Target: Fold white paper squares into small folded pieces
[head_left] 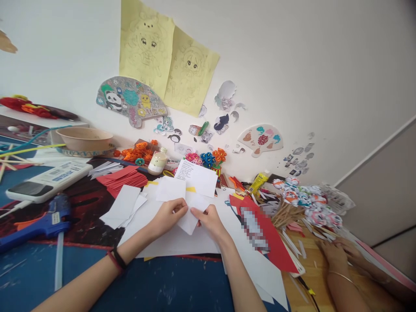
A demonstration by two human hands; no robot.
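Note:
Between my two hands is a small piece of white paper (189,223), held above larger white sheets (169,247). My left hand (170,212) is closed on its left edge, thumb and fingers pinched together. On the opposite edge my right hand (208,219) pinches it with the thumb on top. Just beyond lie a blank white card (171,190) and a white sheet with handwritten lines (198,177). Loose white paper pieces (121,207) are left of my hands, beside a stack of red paper (125,178).
A blue glue gun (60,216) and a white power strip (48,182) lie at left. Behind stand a glue bottle (157,161) and a beige bowl (85,138). Red paper (273,242) lies at right, near paper flowers (305,197) and another person's hands (338,251).

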